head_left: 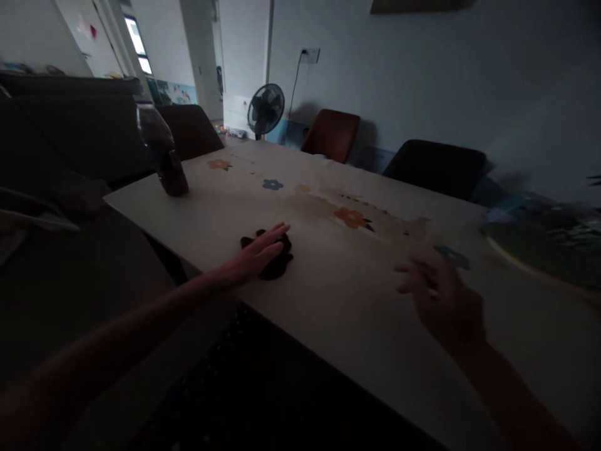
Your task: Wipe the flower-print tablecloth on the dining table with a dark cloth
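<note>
One black object (275, 269) just beneath the straight, unclenched fingers (276, 235) of the left hand (253, 255)

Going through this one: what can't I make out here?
All in the head view:
- Black item: its middle is hidden under the left hand, so I can't tell what it is.
- Right hand: blurred; its exact finger positions are unclear.
- Plant: cut off by the right edge and blurred.
- Wall hanging: mostly cut off by the top edge.
- Bottle: contents too dark to identify.
</note>
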`<control>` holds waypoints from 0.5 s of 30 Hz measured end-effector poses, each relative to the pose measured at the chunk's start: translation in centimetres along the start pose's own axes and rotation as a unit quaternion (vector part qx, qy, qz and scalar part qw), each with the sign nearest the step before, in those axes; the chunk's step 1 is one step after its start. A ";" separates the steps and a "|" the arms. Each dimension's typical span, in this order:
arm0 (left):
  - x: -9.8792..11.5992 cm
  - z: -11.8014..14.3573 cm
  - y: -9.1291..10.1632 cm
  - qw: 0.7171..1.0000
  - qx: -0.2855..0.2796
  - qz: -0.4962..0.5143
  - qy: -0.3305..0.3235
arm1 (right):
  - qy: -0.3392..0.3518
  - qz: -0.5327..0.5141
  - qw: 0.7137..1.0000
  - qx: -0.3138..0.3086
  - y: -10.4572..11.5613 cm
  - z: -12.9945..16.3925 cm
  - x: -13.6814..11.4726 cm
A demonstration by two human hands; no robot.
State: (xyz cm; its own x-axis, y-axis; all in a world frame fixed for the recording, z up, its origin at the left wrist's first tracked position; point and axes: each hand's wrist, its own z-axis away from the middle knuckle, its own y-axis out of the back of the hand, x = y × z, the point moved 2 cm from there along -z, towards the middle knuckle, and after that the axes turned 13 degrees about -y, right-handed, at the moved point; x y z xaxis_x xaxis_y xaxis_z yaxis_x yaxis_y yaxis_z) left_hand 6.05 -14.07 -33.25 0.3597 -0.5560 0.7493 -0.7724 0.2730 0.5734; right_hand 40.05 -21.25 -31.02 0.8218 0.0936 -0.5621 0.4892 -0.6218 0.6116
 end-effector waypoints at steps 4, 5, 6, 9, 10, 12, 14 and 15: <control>0.8 0.6 1.1 0.932 0.267 0.238 -0.052 | 0.169 0.057 0.977 -0.113 -1.5 1.3 -3.6; 0.3 0.9 2.1 0.912 0.322 0.252 -0.047 | 0.202 0.065 0.969 -0.128 -1.9 1.5 -4.5; -0.5 1.3 3.3 0.897 0.365 0.249 -0.030 | 0.226 0.072 0.960 -0.147 -2.6 1.7 -5.3; -3.0 2.3 6.5 0.869 0.439 0.216 0.077 | 0.237 0.097 0.937 -0.238 -5.7 2.0 -7.8; -3.7 2.6 7.2 0.854 0.458 0.219 0.113 | 0.224 0.108 0.930 -0.270 -7.1 2.0 -8.7; -4.5 2.9 7.9 0.823 0.488 0.243 0.156 | 0.204 0.123 0.914 -0.327 -10.1 2.1 -10.8; -4.7 3.0 8.0 0.801 0.512 0.265 0.164 | 0.208 0.132 0.897 -0.366 -13.2 2.3 -13.2; -4.7 3.0 7.9 0.795 0.517 0.271 0.163 | 0.221 0.134 0.891 -0.374 -14.7 2.5 -14.6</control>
State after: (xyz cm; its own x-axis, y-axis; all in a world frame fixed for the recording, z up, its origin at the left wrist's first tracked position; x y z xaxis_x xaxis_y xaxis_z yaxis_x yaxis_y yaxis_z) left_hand -3.35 -11.65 -33.26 -0.1863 -0.2979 0.9362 -0.8169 -0.4824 -0.3161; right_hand 20.15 -15.38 -33.20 0.8920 0.4195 -0.1684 0.1810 0.0098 0.9834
